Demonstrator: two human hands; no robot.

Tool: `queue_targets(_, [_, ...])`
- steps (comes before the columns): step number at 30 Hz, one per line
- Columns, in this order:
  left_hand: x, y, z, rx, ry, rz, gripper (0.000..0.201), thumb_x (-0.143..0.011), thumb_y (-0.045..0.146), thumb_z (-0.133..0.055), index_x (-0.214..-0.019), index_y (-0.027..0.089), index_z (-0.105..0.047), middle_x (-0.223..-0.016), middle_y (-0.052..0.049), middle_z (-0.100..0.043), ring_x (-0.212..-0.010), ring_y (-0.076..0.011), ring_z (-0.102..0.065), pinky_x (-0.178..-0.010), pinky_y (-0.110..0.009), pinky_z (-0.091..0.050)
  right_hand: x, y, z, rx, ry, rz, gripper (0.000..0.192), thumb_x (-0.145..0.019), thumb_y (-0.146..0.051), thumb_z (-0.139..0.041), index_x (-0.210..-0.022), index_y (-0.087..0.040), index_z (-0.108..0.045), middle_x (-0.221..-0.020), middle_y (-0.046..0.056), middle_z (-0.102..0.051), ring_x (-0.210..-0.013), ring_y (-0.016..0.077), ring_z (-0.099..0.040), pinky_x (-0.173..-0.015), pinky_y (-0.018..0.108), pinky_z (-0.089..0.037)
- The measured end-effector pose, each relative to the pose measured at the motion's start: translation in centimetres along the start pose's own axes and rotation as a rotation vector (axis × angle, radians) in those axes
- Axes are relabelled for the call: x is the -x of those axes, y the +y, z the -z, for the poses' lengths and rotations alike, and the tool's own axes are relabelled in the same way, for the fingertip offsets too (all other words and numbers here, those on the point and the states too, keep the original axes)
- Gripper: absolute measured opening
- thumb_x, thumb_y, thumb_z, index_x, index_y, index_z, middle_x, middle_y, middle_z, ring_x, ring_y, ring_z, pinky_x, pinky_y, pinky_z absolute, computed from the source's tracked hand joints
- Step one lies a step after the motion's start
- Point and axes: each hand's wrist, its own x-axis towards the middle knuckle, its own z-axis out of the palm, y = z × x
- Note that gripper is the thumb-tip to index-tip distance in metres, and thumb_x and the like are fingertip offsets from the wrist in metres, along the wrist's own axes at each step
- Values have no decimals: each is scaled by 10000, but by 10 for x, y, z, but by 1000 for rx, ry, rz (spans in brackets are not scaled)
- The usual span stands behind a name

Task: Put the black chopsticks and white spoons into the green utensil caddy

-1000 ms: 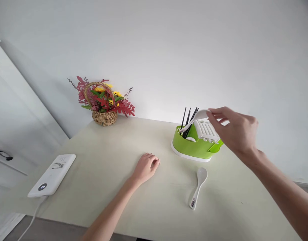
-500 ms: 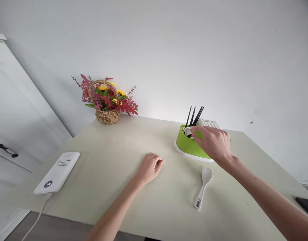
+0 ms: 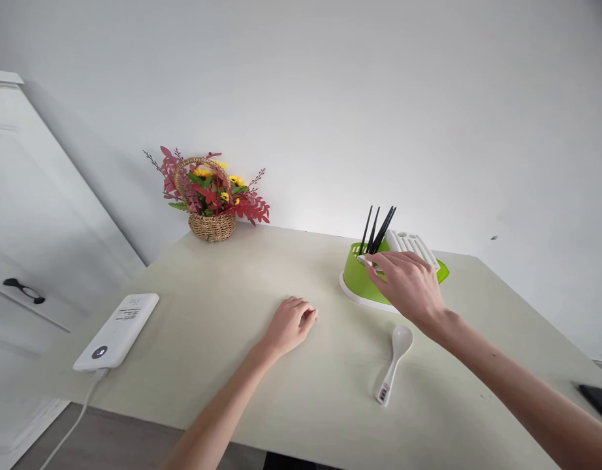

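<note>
Near the far right corner of the counter [image 3: 242,365] stands a green cutlery holder [image 3: 360,279] with black chopsticks [image 3: 377,230] upright in it and a white slotted insert [image 3: 411,245]. The right hand [image 3: 403,284] reaches over its front rim, fingers spread and loose, grip empty. Just in front lies a white spoon [image 3: 393,361], bowl toward the holder. Mid-counter, the left hand [image 3: 288,324] rests curled, holding nothing
</note>
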Motion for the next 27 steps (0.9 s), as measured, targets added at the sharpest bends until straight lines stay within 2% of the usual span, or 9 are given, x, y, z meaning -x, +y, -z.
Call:
queue_targets(4, [0,1,1,3,11,4,237,-1013,238,-517,-814,236,-645,-826,-1,-728,-834,-196,-624,-878,-342,-450,2,0,7,-44,-12,9,230,-1007,-214,-553,-1135,-199,-744,-1037,67,-807,-1028,261,-738,-910,377,-506])
queue_targets(9, [-1,3,2,-4,15,2,256,-1012,236,-504,-795,234,-640,-818,-8,-726,-823,-194,-631,-879,-346,-460,26,12,35,-138,83,99,272,-1008,-225,-580,-1267,-211,-661,-1191,82,-763,-1110,257,-703,-939,385,-514])
queue_targets(12, [-3,5,2,-9,-1,-10,283,-1025,234,-473,-792,233,-633,-812,-12,-727,-823,-196,-632,-888,-358,-457,54,30,54,-185,101,145,249,-986,-196,-617,-1229,-231,-659,-1167,59,-768,-1021,221,-728,-890,347,-535])
queue_targets(14, [-5,5,2,-15,-9,-11,280,-1026,240,-471,-794,235,-627,-817,-11,-729,-830,-202,-632,-890,-366,-454,75,46,61,-187,58,96,192,-989,-219,-611,-1171,-241,-671,-1101,41,-783,-842,183,-739,-745,307,-542])
queue_targets(17, [-6,6,2,-18,-11,1,271,-1023,251,-473,-795,239,-620,-822,-9,-730,-839,-208,-632,-892,-375,-455,106,67,60,-247,-218,-103,183,-1025,-351,-540,-1108,-279,-686,-931,1,-787,-574,135,-670,-554,279,-492])
queue_targets(20, [-6,6,3,-8,-17,12,269,-1025,261,-471,-804,240,-623,-840,-9,-734,-846,-209,-632,-904,-382,-462,130,79,45,-422,-601,-328,285,-1014,-512,-502,-1116,-319,-684,-940,1,-790,-681,172,-730,-599,290,-548])
queue_targets(22, [-5,7,3,-9,-16,22,266,-1025,272,-477,-811,240,-632,-844,-13,-732,-847,-209,-628,-912,-388,-467,139,79,30,-566,-779,-474,376,-994,-606,-482,-1133,-311,-669,-1010,24,-792,-779,198,-758,-633,303,-575])
queue_targets(25, [-3,9,3,-13,-6,41,278,-1027,294,-475,-819,240,-651,-843,-22,-727,-844,-210,-622,-911,-391,-477,144,73,8,-760,-935,-649,497,-981,-690,-424,-1114,-268,-649,-1002,59,-792,-721,197,-756,-577,290,-562])
queue_targets(27, [-3,10,3,-9,-1,51,290,-1028,312,-473,-817,240,-659,-843,-29,-727,-845,-213,-622,-902,-391,-484,143,67,-4,-816,-956,-687,502,-980,-694,-420,-1017,-248,-648,-943,66,-794,-630,181,-735,-538,279,-546])
